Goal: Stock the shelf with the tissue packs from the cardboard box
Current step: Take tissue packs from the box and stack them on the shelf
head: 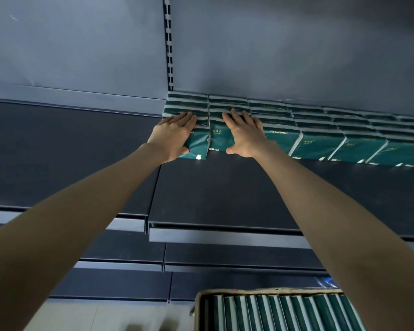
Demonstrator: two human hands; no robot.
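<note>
Dark green tissue packs stand in several rows along the back of the dark shelf (225, 192), filling it from the slotted upright to the right edge. My left hand (175, 136) lies flat on the leftmost front tissue pack (197, 145), fingers over its top and thumb at its left side. My right hand (245, 134) presses flat on the neighbouring front pack (218, 139), thumb spread low. The cardboard box (197, 311) sits at the bottom right, with several green and white packs standing on edge inside.
The left shelf section (65, 151) holds nothing. A slotted metal upright (169, 44) divides the grey back panels. Lower shelves (225, 256) step out below. A pale floor (93, 316) shows at bottom left.
</note>
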